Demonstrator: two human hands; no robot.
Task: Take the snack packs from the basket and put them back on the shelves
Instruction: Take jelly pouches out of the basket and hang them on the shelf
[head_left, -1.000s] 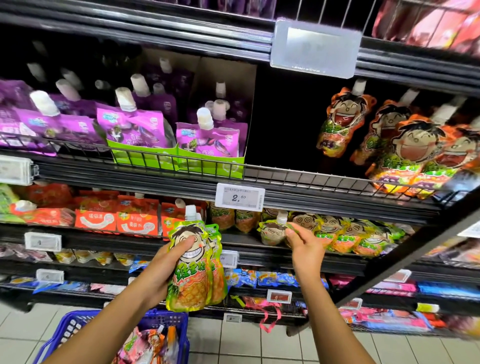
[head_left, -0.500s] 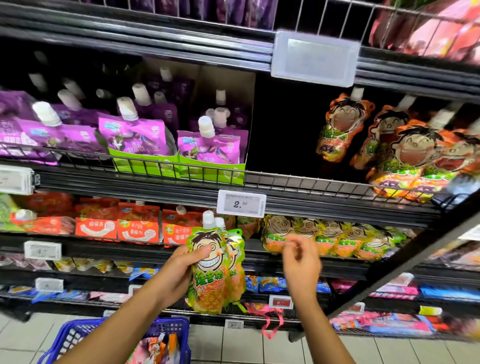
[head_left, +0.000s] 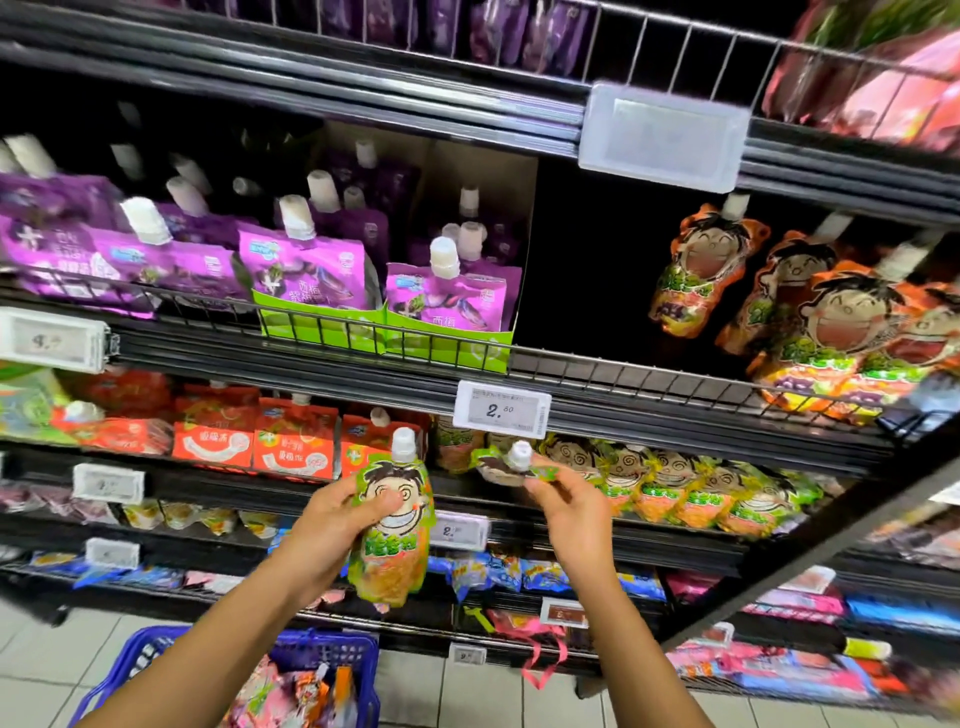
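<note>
Two green spouted snack pouches are in hand. The left hand (head_left: 324, 540) grips one green cartoon-face pouch (head_left: 390, 525) upright by its side, thumb across the printed face, white cap uppermost, held in front of the shelf edge. The right hand (head_left: 569, 506) pinches a second green pouch (head_left: 511, 467) near its white cap between thumb and fingertips; this pouch is tipped toward the camera, its body foreshortened and largely hidden, level with the front of the shelf below the price tag (head_left: 503, 408) reading 2.50. Just right of it, a row of green cartoon-face pouches (head_left: 675, 486) lies overlapping on that shelf; about six faces can be counted, the farthest ones blurred. To the left on the same shelf stand orange-red pouches (head_left: 254, 439), three fronts legible. On the shelf above are purple spouted pouches (head_left: 306, 270), two of the front ones in green display cartons, further rows dim behind; at right, orange cartoon-face pouches (head_left: 831, 322), four or five, cut by the frame edge. One blue shopping basket (head_left: 322, 654) sits at the bottom edge, partly covered by the left forearm; its mixed packets are blurred and uncountable. Lower shelves are indistinct.
</note>
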